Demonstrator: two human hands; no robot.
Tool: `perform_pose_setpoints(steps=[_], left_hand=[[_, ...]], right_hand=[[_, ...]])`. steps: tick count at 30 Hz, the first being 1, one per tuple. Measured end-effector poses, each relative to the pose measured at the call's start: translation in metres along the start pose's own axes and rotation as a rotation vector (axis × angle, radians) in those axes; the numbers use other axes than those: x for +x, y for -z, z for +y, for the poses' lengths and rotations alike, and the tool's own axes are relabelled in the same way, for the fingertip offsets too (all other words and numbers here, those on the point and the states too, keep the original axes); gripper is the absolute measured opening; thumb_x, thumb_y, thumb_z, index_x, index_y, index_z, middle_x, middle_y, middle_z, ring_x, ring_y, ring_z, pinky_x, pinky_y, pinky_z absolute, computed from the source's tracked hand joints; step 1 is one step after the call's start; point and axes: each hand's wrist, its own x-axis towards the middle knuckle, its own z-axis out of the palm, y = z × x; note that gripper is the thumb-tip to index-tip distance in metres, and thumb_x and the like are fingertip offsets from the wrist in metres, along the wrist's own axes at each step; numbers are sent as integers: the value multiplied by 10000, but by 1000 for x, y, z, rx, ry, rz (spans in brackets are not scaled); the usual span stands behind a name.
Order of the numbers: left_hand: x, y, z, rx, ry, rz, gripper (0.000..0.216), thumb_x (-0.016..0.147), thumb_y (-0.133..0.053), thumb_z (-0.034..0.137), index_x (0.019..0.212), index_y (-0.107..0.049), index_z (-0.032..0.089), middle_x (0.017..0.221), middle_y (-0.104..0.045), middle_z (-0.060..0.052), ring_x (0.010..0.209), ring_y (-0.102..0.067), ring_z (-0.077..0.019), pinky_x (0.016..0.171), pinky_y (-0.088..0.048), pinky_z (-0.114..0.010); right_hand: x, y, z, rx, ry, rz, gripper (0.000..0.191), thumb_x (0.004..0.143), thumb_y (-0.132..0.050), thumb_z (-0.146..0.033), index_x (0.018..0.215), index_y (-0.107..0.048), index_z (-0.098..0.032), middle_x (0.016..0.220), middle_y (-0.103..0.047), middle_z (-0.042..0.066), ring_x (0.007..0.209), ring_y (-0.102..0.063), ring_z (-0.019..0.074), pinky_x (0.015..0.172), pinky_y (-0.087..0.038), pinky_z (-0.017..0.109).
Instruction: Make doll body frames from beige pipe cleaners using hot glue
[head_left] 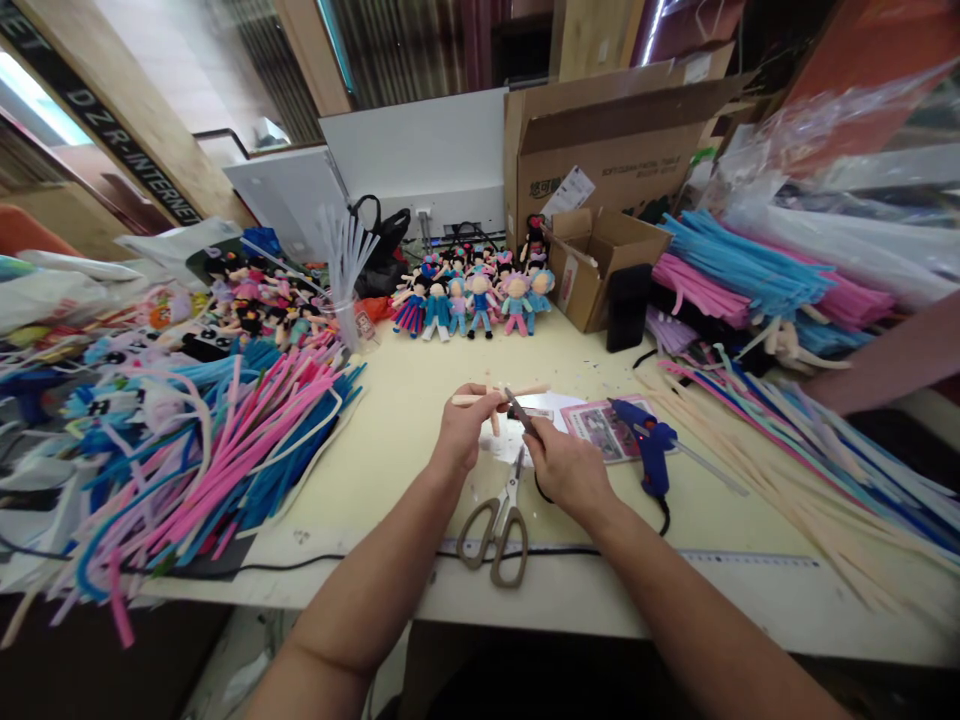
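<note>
My left hand is closed on a cream pipe-cleaner figure, held just above the pale yellow table. My right hand is pinched on a thin dark strip that touches the figure's middle. Grey-handled scissors lie shut on the table between my forearms. A blue glue gun rests to the right of my right hand, its black cord running off behind my wrist.
A heap of pink, blue and white pipe cleaners fills the left. Cream and blue stems spread on the right. Finished small dolls stand at the back by cardboard boxes. A printed card lies by the gun.
</note>
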Motion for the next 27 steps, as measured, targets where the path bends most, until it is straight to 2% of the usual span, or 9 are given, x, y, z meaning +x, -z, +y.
perform_pose_setpoints(steps=[4, 6, 10, 14, 18, 20, 22, 24, 27], left_hand=[[3, 6, -2, 179, -128, -10, 162, 649, -687, 285, 667, -591, 156, 631, -645, -15, 638, -596, -136, 631, -425, -254], [5, 8, -3, 227, -144, -10, 156, 663, -673, 291, 670, -595, 156, 637, -648, -19, 639, -594, -139, 631, -422, -255], [7, 9, -6, 244, -132, -5, 157, 668, -666, 295, 682, -594, 157, 647, -647, -22, 633, -588, -138, 621, -417, -255], [5, 7, -5, 260, -146, -13, 166, 666, -673, 305, 677, -594, 160, 649, -634, -14, 629, -573, -132, 612, -414, -254], [5, 7, -1, 295, -154, -8, 151, 670, -668, 292, 673, -600, 158, 642, -627, -13, 629, -565, -130, 606, -407, -250], [7, 10, 2, 295, -147, 13, 152, 672, -666, 291, 686, -603, 153, 652, -634, -19, 641, -572, -134, 610, -406, -251], [10, 15, 5, 276, -136, 24, 166, 667, -670, 297, 703, -610, 147, 669, -641, -25, 662, -584, -140, 620, -410, -253], [13, 19, 7, 247, -127, 18, 193, 659, -681, 313, 721, -621, 140, 680, -644, -29, 678, -591, -145, 632, -416, -257], [16, 23, 9, 219, -100, -1, 240, 641, -699, 337, 750, -641, 132, 681, -643, -31, 676, -594, -147, 632, -421, -261]], right_hand=[[8, 12, 6, 692, -27, -249, 308, 890, -349, -416, 872, -559, -192, 462, -444, -53, 410, -394, 118, 443, -299, 229], [9, 16, 7, 848, -63, -258, 344, 892, -328, -450, 894, -545, -183, 431, -385, -77, 375, -333, 107, 417, -277, 225], [7, 10, 6, 586, 12, -48, 275, 877, -393, -411, 862, -560, -194, 537, -462, -43, 487, -418, 116, 495, -310, 234], [4, -2, 2, 232, 43, -14, 184, 871, -413, -325, 878, -555, -208, 644, -558, 1, 594, -490, 151, 565, -308, 252], [6, 1, 6, 298, 15, -21, 201, 877, -407, -353, 848, -546, -211, 600, -533, -11, 540, -463, 140, 528, -307, 237], [9, 8, 12, 369, -8, 45, 254, 892, -375, -401, 831, -535, -213, 561, -498, -28, 511, -445, 132, 511, -312, 230], [12, 16, 20, 270, -72, 110, 262, 887, -379, -404, 821, -545, -212, 568, -518, -22, 527, -467, 137, 516, -305, 236], [15, 21, 27, 74, -135, 89, 250, 870, -402, -367, 787, -572, -204, 614, -580, 11, 577, -517, 157, 536, -301, 252], [18, 24, 36, -159, -186, -54, 282, 857, -400, -315, 722, -609, -182, 701, -650, 86, 661, -584, 207, 580, -330, 286]])
